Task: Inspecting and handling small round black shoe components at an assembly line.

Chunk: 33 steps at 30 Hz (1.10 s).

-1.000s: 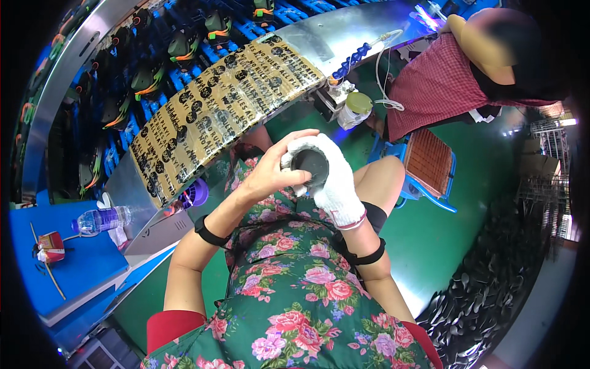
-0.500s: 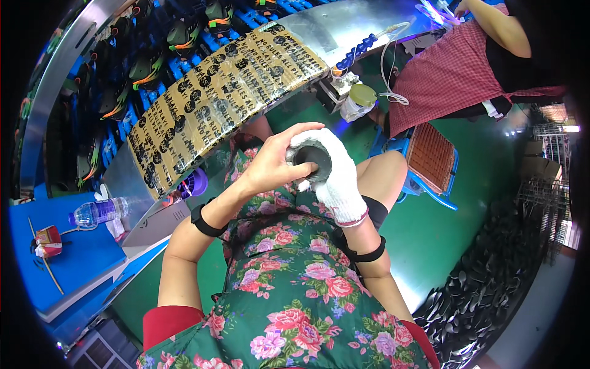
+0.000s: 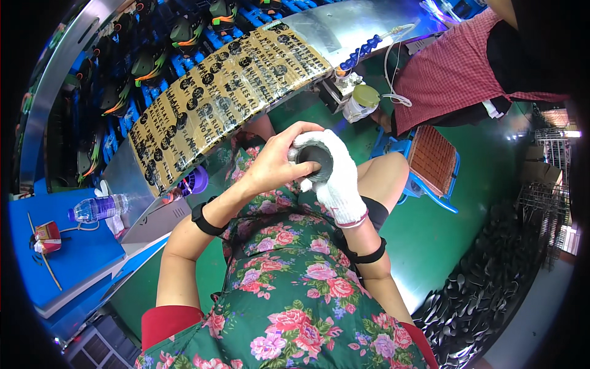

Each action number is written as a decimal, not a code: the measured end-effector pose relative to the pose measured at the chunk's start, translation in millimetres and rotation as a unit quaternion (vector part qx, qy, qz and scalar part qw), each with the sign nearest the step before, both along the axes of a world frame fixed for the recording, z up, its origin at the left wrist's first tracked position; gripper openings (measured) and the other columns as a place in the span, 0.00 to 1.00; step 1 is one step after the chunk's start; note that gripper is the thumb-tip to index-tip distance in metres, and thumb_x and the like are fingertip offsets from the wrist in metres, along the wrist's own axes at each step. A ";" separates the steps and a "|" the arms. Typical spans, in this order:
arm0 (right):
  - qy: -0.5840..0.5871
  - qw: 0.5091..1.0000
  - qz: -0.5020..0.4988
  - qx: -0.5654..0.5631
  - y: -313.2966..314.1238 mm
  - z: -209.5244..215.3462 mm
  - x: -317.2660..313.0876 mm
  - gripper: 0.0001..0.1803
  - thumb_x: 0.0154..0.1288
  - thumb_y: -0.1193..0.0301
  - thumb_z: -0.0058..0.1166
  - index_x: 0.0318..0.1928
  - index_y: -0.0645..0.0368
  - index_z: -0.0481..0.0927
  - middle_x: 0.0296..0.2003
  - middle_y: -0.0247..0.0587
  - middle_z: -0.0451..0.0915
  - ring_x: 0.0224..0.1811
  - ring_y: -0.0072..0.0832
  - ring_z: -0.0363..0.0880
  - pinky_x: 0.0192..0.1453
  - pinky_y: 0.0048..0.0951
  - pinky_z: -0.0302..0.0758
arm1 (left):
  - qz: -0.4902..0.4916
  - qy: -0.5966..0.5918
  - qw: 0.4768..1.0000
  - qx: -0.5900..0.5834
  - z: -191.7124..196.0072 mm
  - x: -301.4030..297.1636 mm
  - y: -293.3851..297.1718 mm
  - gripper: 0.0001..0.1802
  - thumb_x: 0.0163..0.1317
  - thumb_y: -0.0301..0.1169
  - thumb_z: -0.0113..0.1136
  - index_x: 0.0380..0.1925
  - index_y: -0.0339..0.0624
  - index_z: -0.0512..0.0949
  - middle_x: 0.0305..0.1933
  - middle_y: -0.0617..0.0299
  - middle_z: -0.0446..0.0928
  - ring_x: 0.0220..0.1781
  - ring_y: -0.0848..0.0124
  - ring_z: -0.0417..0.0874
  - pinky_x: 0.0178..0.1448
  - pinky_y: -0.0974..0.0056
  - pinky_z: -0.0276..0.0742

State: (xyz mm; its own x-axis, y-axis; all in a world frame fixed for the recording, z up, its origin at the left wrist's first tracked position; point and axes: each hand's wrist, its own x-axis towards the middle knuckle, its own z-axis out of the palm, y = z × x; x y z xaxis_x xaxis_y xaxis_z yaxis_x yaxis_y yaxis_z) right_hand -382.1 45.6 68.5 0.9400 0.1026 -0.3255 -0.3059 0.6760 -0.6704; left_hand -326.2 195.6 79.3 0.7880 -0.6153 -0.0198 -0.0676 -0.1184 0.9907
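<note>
In front of my lap, both hands hold a dark grey, hollow round piece [image 3: 315, 161], its opening turned up toward me. My left hand [image 3: 284, 161] is bare and closed on its left side, with the thumb reaching into the opening. Around the right and far sides wraps my right hand [image 3: 339, 178], in a white knit glove. What lies under the piece is hidden by the hands, and I cannot make out its exact kind.
A cardboard-covered bench edge [image 3: 227, 92] lies ahead, with shoe-like pieces [image 3: 186, 32] on a blue conveyor beyond. A lidded pot [image 3: 362, 99] and a co-worker in a red checked apron [image 3: 445, 74] are at right. A bottle [image 3: 98, 209] lies left; dark pieces [image 3: 473, 301] heap lower right.
My hands keep nearly the same hold on the round piece. At the upper right, the co-worker's forearm has moved mostly out of view.
</note>
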 end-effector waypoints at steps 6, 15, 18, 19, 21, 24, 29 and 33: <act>0.016 1.000 -0.018 0.012 0.9 -8.9 -2.0 0.24 0.79 0.54 0.42 0.53 0.62 0.79 0.42 0.45 0.84 0.30 0.33 0.84 0.19 0.29 0.78 | 0.000 -0.056 0.998 0.023 -5.4 -1.6 0.9 0.34 0.54 0.25 0.71 0.62 0.39 0.71 0.52 0.61 0.80 0.51 0.73 0.82 0.57 0.66 0.80; 0.015 0.999 0.005 0.035 -3.6 -12.1 2.9 0.27 0.80 0.51 0.39 0.51 0.62 0.80 0.40 0.47 0.84 0.29 0.35 0.83 0.20 0.29 0.77 | -0.012 0.012 1.000 0.016 -3.0 -0.5 2.1 0.33 0.57 0.22 0.65 0.65 0.40 0.70 0.51 0.61 0.80 0.48 0.75 0.82 0.51 0.67 0.82; 0.033 0.998 -0.010 0.045 -2.0 -13.1 4.3 0.26 0.80 0.51 0.39 0.53 0.62 0.79 0.41 0.47 0.84 0.32 0.34 0.84 0.22 0.29 0.77 | -0.007 -0.018 1.000 0.004 -8.1 0.5 -0.8 0.34 0.57 0.21 0.64 0.66 0.40 0.70 0.53 0.61 0.79 0.53 0.74 0.80 0.59 0.66 0.79; 0.042 0.998 -0.023 0.052 -1.7 -14.9 5.2 0.27 0.80 0.51 0.38 0.53 0.61 0.79 0.42 0.47 0.84 0.35 0.35 0.84 0.23 0.29 0.78 | 0.005 0.008 1.000 -0.011 -8.1 0.1 -2.2 0.34 0.58 0.20 0.64 0.67 0.40 0.69 0.54 0.61 0.79 0.55 0.74 0.80 0.62 0.65 0.77; 0.033 0.998 -0.014 0.057 -3.2 -15.3 6.2 0.27 0.80 0.50 0.37 0.54 0.61 0.79 0.43 0.47 0.84 0.37 0.35 0.85 0.24 0.30 0.78 | 0.015 0.032 0.999 -0.027 -9.4 0.8 -3.7 0.35 0.58 0.20 0.63 0.68 0.40 0.68 0.55 0.61 0.79 0.57 0.73 0.79 0.64 0.64 0.76; 0.041 0.997 -0.028 0.061 0.4 -6.4 9.6 0.28 0.80 0.50 0.37 0.53 0.61 0.80 0.42 0.46 0.85 0.34 0.35 0.84 0.23 0.31 0.78 | 0.019 0.019 0.999 -0.022 -9.5 2.3 -4.3 0.37 0.62 0.22 0.65 0.71 0.42 0.64 0.57 0.59 0.79 0.57 0.73 0.79 0.62 0.64 0.78; 0.020 0.995 -0.028 0.095 -7.8 -11.6 12.6 0.28 0.79 0.48 0.37 0.51 0.58 0.82 0.39 0.45 0.86 0.34 0.36 0.85 0.25 0.33 0.76 | 0.034 0.087 0.991 -0.099 -0.7 4.6 -1.8 0.38 0.68 0.28 0.66 0.75 0.44 0.60 0.60 0.56 0.79 0.55 0.74 0.80 0.49 0.69 0.82; 0.041 0.994 -0.051 0.085 -3.1 -11.5 12.0 0.28 0.80 0.49 0.37 0.52 0.61 0.80 0.40 0.46 0.85 0.31 0.35 0.81 0.24 0.32 0.79 | 0.068 0.005 0.992 -0.105 -6.2 7.3 3.6 0.24 0.68 0.28 0.66 0.63 0.42 0.76 0.58 0.57 0.79 0.52 0.75 0.81 0.46 0.71 0.81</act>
State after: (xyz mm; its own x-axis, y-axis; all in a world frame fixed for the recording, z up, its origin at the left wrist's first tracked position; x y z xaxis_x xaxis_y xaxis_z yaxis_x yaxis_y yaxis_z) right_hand -370.1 42.5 57.0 0.9196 0.0676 -0.3870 -0.2780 0.8080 -0.5195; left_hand -318.9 199.2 73.1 0.8641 -0.4955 0.0890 -0.0547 0.0834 0.9950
